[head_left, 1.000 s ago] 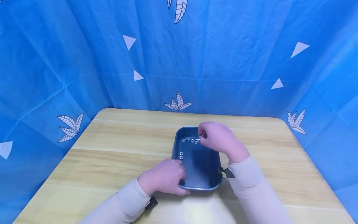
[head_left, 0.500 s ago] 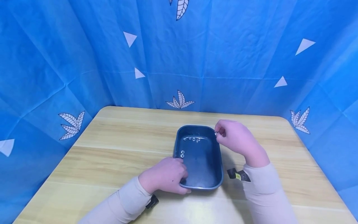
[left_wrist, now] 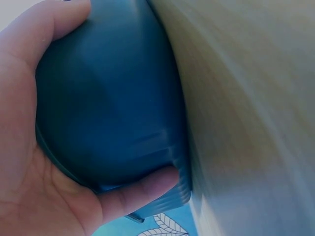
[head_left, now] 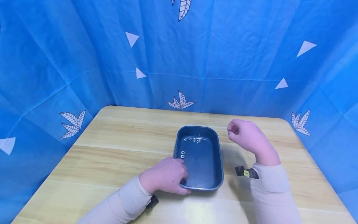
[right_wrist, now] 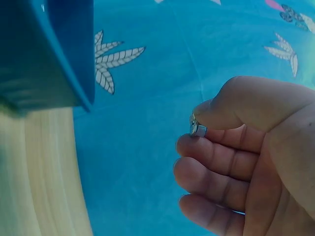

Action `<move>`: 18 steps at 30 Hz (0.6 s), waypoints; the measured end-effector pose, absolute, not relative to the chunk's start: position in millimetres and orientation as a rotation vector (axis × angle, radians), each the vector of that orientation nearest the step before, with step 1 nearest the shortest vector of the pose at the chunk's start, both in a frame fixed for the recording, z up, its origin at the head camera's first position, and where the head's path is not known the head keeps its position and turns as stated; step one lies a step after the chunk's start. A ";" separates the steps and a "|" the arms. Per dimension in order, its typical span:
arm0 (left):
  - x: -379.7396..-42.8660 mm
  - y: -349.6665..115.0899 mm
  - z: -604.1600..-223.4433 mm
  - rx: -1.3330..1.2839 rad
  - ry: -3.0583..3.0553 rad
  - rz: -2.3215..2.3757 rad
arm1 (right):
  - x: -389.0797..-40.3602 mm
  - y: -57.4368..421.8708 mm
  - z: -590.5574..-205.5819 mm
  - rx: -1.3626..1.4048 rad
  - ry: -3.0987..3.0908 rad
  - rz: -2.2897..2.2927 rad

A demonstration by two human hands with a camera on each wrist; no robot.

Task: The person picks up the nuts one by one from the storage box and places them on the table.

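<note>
A deep dark-blue tray (head_left: 199, 171) stands on the table. My left hand (head_left: 165, 175) grips its near left corner, the fingers over the rim; in the left wrist view the thumb and a finger spread along the tray's outer wall (left_wrist: 113, 98). Small metal nuts lie inside: two by the left wall (head_left: 182, 152) and several in a loose row (head_left: 194, 139) toward the far end. Beyond the tray's right rim, my right hand (head_left: 247, 133) is raised, pinching a small silver nut (right_wrist: 196, 127) between thumb and index finger. Its other fingers are loosely curled.
The wooden table (head_left: 120, 140) extends around the tray on all sides. A blue curtain (head_left: 223, 62) with leaf prints hangs behind and along both sides. Black wrist straps (head_left: 247, 173) show at the beige sleeves.
My right hand has moved from over the tray's far right part out past the right rim, carrying the pinched nut. The left hand keeps its hold on the tray.
</note>
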State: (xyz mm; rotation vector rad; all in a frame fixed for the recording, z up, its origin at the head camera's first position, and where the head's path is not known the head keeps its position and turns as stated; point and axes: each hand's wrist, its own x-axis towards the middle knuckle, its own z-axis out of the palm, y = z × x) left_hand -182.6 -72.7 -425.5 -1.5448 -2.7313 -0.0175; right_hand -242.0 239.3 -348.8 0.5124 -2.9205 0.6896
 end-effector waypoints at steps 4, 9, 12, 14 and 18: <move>-182.8 -72.6 -424.8 -1.550 -2.728 -0.028 | -247.8 244.7 -355.1 0.494 -2.937 0.689; -182.9 -72.1 -424.1 -1.543 -2.720 -0.028 | -260.1 250.1 -371.8 0.471 -2.993 0.689; -182.5 -71.9 -424.2 -1.542 -2.718 -0.033 | -266.7 253.2 -384.2 0.460 -3.041 0.689; -182.3 -71.8 -424.2 -1.544 -2.716 -0.034 | -269.5 254.7 -391.6 0.458 -3.062 0.699; -182.1 -71.6 -424.3 -1.548 -2.713 -0.040 | -272.0 255.7 -403.3 0.440 -3.091 0.727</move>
